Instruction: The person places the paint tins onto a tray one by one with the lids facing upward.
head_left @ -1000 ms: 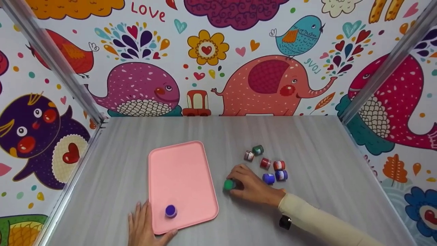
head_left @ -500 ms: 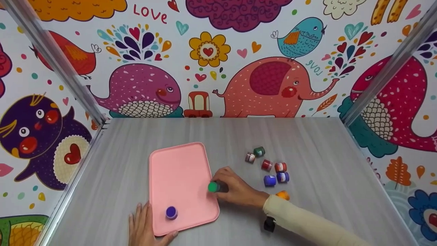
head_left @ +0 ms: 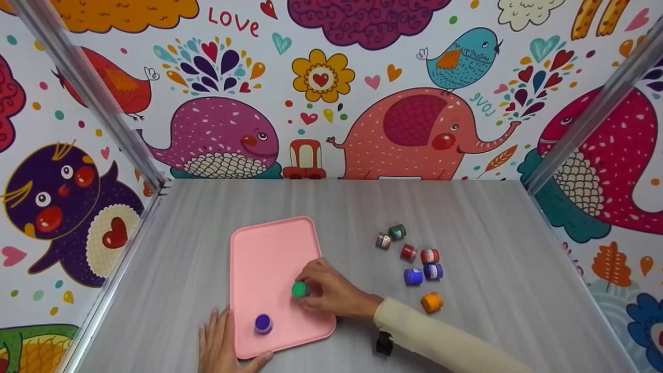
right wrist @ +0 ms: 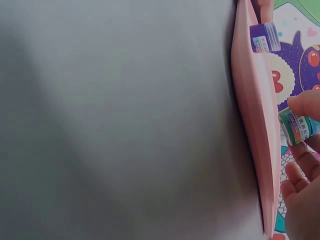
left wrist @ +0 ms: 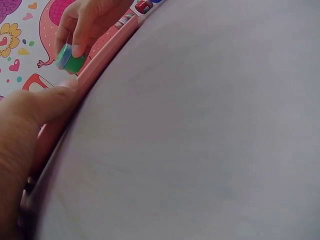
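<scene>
My right hand pinches a small paint jar with a green lid between thumb and fingers, over the right part of a pink tray. In the right wrist view the jar shows a printed label and hangs tilted beside the tray rim. A purple paint jar stands upright on the tray near its front left corner. At that corner lies my left hand, fingers straight along the left side and thumb at the front edge. The left wrist view has the left thumb against the rim.
Right of the tray, several paint jars lie on the grey table: dark green, brown, red, orange-red, blue ones and orange. Metal posts and patterned walls border the table.
My right hand has carried the green jar leftward from the table, across the tray's right rim, to above the tray. The orange jar has come into full view. My left hand stays put.
</scene>
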Available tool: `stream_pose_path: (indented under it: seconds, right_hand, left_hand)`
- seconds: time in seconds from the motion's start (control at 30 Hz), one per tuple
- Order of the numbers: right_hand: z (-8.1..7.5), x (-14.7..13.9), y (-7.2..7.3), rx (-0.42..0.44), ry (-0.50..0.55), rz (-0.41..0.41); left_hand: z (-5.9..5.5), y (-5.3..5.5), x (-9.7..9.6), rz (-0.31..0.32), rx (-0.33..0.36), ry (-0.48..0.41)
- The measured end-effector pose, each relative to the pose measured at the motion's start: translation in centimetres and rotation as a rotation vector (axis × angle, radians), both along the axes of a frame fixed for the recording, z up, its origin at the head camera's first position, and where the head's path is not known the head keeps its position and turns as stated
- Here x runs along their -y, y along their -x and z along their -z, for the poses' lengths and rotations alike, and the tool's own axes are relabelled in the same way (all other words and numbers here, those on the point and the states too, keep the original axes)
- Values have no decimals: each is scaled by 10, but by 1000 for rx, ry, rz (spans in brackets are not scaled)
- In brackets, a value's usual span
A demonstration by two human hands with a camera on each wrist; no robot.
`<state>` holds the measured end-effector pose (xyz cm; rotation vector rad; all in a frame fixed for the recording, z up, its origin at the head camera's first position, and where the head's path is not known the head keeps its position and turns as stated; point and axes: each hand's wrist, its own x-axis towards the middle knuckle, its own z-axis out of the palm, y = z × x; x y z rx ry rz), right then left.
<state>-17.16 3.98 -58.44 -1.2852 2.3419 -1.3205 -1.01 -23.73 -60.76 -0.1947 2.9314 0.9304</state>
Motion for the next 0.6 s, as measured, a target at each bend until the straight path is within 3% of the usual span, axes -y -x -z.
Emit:
stream_pose_path:
  seconds: [0.27,0.5,0.6]
  right_hand:
    - [5,24,-1,-110,44,-22]
    - [6,43,-5,-55,24,-2]
    - [6,52,-7,-54,14,-2]
  left_hand:
    - [0,0,0,-1,-25,15]
    - [0,0,0,1,0,23]
    - [2,-2,1,2,-20,35]
